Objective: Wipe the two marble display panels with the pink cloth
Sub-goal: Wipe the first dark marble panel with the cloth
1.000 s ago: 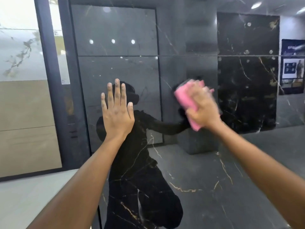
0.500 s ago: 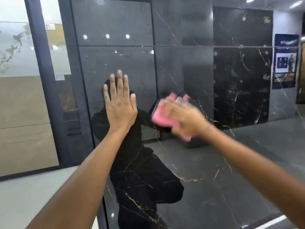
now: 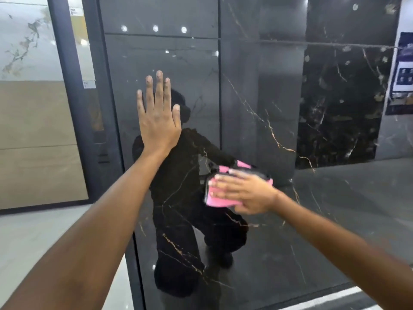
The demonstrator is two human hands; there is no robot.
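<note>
Hands flat: left point(image 3: 157, 121) on marble panel point(image 3: 268, 242), right point(image 3: 243, 193) pressing crosswise pink cloth point(image 3: 218, 201).

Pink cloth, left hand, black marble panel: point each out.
pink cloth point(image 3: 220, 200): head view, lower edge showing below the fingers.
left hand point(image 3: 159, 121): head view, back of the hand.
black marble panel point(image 3: 263, 104): head view, bare glossy face right of centre.

The left hand point(image 3: 157, 117) lies flat on the shiny black marble panel point(image 3: 257, 108), fingers straight up. Lower on the panel, the right hand point(image 3: 243, 193) presses the pink cloth point(image 3: 218, 201) against it.
</note>
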